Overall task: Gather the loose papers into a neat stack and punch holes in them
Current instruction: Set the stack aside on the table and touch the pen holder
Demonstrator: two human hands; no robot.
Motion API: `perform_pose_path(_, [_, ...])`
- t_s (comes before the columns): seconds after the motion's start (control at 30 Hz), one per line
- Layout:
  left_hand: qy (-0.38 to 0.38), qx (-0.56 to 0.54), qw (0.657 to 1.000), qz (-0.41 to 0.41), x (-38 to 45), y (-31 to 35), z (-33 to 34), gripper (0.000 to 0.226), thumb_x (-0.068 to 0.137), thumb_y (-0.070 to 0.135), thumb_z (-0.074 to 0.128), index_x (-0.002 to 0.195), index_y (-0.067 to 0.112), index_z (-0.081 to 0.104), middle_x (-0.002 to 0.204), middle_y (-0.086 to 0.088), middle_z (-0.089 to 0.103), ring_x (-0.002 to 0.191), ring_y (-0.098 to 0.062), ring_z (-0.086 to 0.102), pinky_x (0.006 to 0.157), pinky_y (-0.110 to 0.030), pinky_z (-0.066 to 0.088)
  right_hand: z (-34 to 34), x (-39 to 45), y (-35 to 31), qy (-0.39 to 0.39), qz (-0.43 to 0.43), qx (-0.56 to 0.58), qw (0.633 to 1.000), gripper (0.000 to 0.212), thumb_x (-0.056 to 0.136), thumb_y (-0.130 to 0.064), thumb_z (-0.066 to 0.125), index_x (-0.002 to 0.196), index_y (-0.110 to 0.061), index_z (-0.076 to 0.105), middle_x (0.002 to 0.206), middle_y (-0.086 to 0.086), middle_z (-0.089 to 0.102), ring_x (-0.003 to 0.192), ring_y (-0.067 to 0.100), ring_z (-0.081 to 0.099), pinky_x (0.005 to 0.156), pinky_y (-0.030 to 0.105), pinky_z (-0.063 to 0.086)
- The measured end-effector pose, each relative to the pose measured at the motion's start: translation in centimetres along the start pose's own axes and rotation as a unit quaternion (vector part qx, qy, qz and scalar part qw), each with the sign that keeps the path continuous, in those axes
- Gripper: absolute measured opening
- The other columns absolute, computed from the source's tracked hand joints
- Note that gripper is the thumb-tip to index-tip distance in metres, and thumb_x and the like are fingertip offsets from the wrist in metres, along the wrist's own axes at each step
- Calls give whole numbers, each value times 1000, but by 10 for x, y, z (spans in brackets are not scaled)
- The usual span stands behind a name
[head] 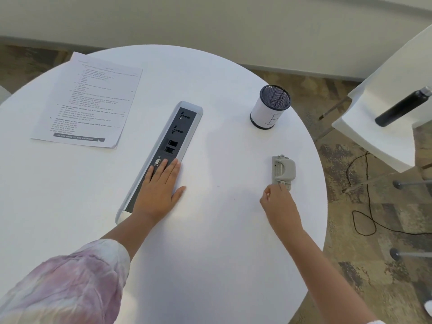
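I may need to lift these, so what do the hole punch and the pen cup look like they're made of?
Hole punch: matte grey body, probably painted metal or plastic, with a shiny metal rod. Pen cup: dark wire mesh visible inside the rim, its wall wrapped in white paper with a handwritten mark.

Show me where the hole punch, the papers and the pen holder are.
hole punch (283,169): head view, on its grey top lever.
papers (93,99): head view, middle of the top printed sheet.
pen holder (266,113): head view, on its white side wall.
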State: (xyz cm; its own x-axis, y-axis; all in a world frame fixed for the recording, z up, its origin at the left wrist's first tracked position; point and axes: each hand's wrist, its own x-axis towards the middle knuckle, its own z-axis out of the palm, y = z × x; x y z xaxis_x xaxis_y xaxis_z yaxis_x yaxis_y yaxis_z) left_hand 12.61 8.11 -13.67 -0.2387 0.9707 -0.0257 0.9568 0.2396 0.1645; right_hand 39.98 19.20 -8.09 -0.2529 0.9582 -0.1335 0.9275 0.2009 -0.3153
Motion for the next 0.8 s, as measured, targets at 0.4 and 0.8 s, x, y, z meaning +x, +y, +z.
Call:
perform_pose_path(0.4, [5,-2,1000,-3,0,0,-1,65,94,52,10,141,13,31,147,-1,36,137,-17,20,112,-35,8,-89,158,-49,89,47,310,945,23,87,-14,43,70,-3,55,56,0,42,38,0,45,58,31,41])
perform_pose_path(0.8, [10,2,1000,-4,0,0,-3,64,94,51,9,141,13,31,147,-1,36,136,-16,20,112,-32,3,-102,202,-58,141,21,191,971,23,89,-15,49,97,-7,69,87,9,70,73,12,59,81,24,48])
